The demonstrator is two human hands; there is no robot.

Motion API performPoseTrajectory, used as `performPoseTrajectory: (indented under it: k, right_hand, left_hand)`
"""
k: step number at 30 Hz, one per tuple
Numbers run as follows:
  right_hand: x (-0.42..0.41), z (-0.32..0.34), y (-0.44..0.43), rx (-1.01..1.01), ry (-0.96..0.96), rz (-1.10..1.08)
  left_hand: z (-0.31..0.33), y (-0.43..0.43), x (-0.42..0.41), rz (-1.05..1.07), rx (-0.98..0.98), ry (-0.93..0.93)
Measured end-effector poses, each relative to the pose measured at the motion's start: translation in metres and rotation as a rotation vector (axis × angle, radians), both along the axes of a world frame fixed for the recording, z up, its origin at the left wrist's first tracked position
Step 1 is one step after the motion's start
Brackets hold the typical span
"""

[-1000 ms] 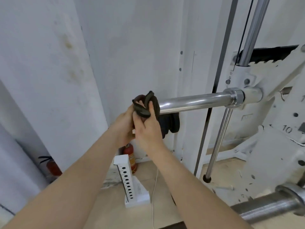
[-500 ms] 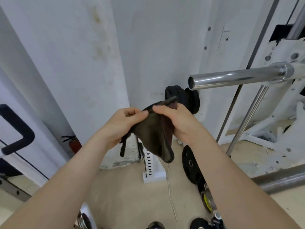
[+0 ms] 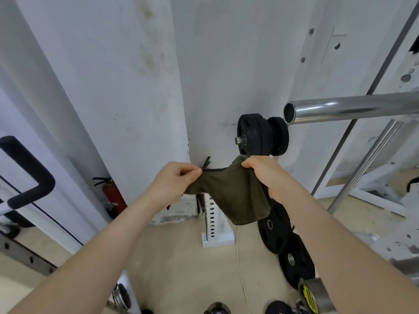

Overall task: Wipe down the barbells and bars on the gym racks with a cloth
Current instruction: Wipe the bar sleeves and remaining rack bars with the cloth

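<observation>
Two top corners of the cloth (image 3: 233, 196) are held, one by each hand, in the middle of the view and away from any metal. The left hand (image 3: 179, 177) pinches its corner between thumb and fingertips, just below a small dark loop (image 3: 206, 163). The right hand (image 3: 269, 175) grips the other corner with curled fingers. This pulls the cloth into a sheet between them, with its free corner hanging toward 5 o'clock. I judge that this hold serves to open the cloth and choose a fresh face or a new fold before wiping, because a stretched sheet cannot wrap around a bar. The chrome bar (image 3: 351, 108) lies at 2 o'clock from the hands, well apart, with its open end facing left and nothing touching it. Black plates (image 3: 260, 134) sit on a peg at 12 o'clock from the right hand, farther back by the wall. The lower plates (image 3: 275, 232) stand in a row at 5 o'clock.
</observation>
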State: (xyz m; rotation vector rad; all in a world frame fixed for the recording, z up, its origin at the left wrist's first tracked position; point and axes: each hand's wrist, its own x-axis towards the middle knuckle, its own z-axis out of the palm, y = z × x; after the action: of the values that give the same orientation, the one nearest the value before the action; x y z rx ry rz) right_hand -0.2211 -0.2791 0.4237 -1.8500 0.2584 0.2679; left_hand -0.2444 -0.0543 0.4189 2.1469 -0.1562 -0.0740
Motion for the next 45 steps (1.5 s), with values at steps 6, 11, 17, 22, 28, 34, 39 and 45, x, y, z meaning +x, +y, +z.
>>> performPoseTrajectory:
  k: [6,11,17,22,28,34,39,45]
  right_hand:
    - [0.041,-0.029,-0.011,-0.054,-0.052,0.106]
    - [0.075,-0.059,-0.004,-0.286,0.041,0.203]
    - [0.134,-0.115,0.013,-0.382,0.066,0.198]
    - [0.21,-0.16,0.024,-0.277,0.073,-0.081]
    - [0.28,-0.184,0.037,-0.237,-0.185,-0.311]
    - [0.287,-0.283,0.04,-0.232,-0.005,-0.363]
    - [0.267,-0.352,0.05,-0.183,0.218,-0.284]
    - [0.26,-0.362,0.057,-0.141,0.274,-0.315]
  left_hand:
    - [-0.028,0.01,0.026,-0.105,-0.05,0.306]
    - [-0.07,0.032,0.064,-0.272,0.37,0.421]
    - [-0.132,0.059,0.137,-0.178,0.576,0.239]
    - [-0.173,0.072,0.226,-0.015,0.504,0.033]
    - [-0.201,0.07,0.31,0.058,0.392,-0.249]
    - [-0.304,0.074,0.307,-0.059,0.447,-0.261]
    - [-0.364,0.073,0.279,-0.226,0.524,-0.12]
    - [-0.381,0.067,0.276,-0.297,0.526,-0.038]
